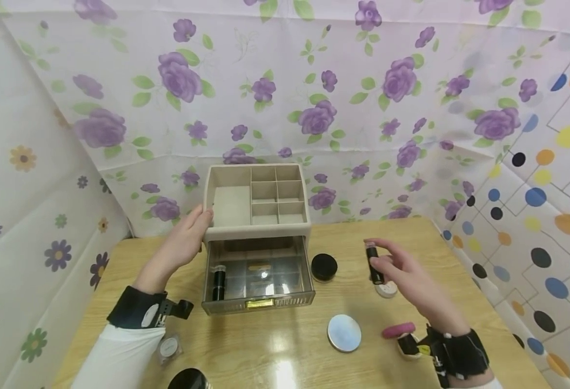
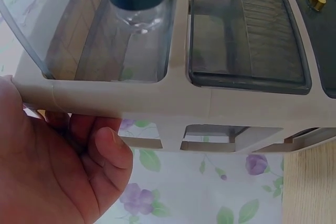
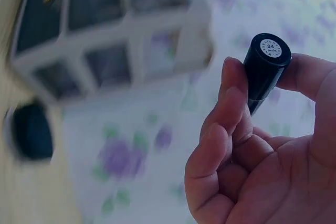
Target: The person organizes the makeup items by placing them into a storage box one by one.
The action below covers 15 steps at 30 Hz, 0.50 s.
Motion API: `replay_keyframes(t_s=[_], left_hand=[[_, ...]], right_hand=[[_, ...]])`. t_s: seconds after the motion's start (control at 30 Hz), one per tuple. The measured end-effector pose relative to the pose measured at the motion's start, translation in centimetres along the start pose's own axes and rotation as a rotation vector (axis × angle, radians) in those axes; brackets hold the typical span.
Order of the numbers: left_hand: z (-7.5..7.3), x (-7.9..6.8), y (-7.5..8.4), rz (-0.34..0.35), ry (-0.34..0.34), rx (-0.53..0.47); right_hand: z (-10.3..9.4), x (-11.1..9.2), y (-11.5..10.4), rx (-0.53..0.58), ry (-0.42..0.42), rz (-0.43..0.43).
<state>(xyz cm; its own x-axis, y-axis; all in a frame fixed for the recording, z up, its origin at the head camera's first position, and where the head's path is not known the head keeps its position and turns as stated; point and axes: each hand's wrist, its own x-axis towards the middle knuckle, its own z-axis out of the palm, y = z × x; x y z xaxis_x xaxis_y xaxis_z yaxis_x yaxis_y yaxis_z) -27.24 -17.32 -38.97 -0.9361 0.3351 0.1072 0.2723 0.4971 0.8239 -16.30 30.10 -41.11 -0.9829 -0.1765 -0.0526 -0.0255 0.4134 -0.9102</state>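
Note:
A beige cosmetics organizer stands at the back of the table, its clear drawer pulled out toward me. My left hand grips the organizer's left side, thumb at the top rim; the left wrist view shows its fingers curled at the side wall. In the drawer's left part lies a black lipstick tube with a clear end. To the right, above the table, my right hand pinches another black lipstick tube between thumb and fingers. Its labelled end, marked 04, faces the right wrist camera.
A black round jar sits right of the drawer, with a silvery round compact nearer me. A small white round container and a pink stick-like item lie by my right arm. A black lid and a small clear pot are front left.

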Motion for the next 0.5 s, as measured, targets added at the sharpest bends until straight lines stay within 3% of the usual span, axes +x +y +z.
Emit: replay_keyframes(t_s=[0.27, 0.5], left_hand=[[0.1, 0.0, -0.2, 0.002, 0.010, -0.006], [0.0, 0.0, 0.1, 0.011, 0.012, 0.016]], right_hand=[[3.5, 1.6, -4.5, 0.047, -0.095, -0.147], [5.9, 2.8, -6.9, 0.048, -0.119, -0.162]])
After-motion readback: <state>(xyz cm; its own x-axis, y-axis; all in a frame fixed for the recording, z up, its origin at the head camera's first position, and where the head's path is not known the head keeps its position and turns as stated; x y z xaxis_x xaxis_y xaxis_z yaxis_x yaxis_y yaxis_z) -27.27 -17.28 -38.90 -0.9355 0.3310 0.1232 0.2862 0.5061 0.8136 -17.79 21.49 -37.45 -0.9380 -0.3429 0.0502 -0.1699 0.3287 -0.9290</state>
